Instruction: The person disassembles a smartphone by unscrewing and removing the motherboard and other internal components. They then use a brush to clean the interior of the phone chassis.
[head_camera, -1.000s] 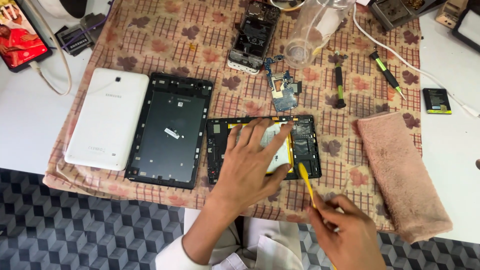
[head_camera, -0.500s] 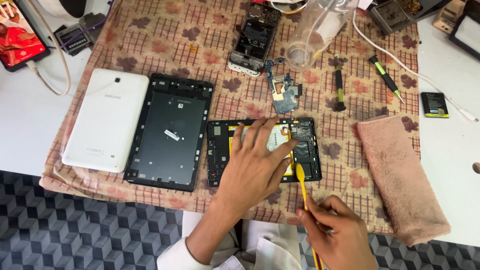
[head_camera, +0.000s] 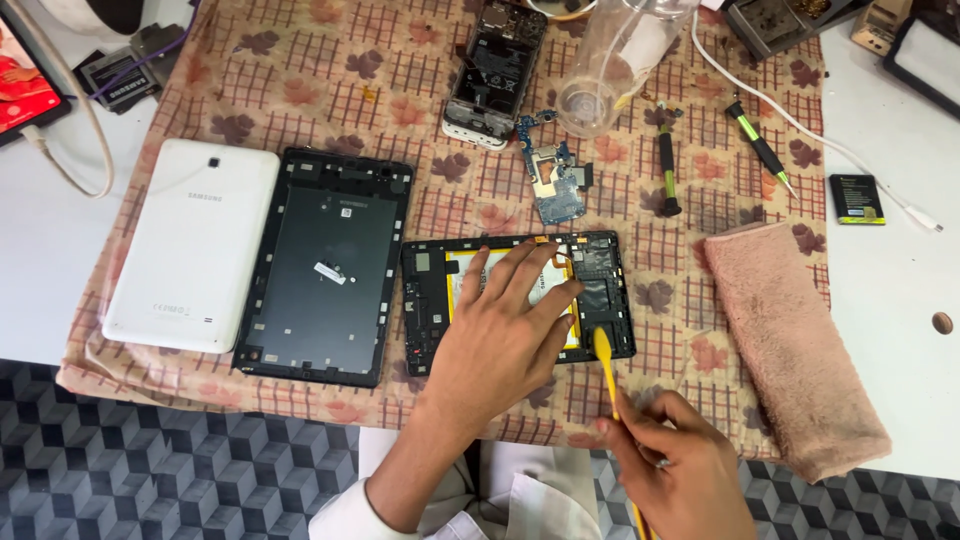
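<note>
An opened black tablet body (head_camera: 602, 290) with its battery exposed lies in the middle of the patterned cloth (head_camera: 400, 90). My left hand (head_camera: 500, 335) lies flat on it, fingers spread over the battery. My right hand (head_camera: 675, 465) grips a yellow plastic pry tool (head_camera: 606, 365), whose tip rests at the tablet's lower right edge. To the left lie a black inner frame (head_camera: 325, 265) and a white back cover (head_camera: 190, 245).
A pink towel (head_camera: 790, 340) lies to the right. Behind the tablet are a small circuit board (head_camera: 555, 185), a dismantled phone (head_camera: 495, 70), a clear plastic cup (head_camera: 610, 60), two screwdrivers (head_camera: 665, 170), a small black battery (head_camera: 857, 198) and a white cable (head_camera: 830, 150).
My right hand has moved the yellow pry tool up and right to the tablet's lower right edge. My left hand stays pressed on the tablet.
</note>
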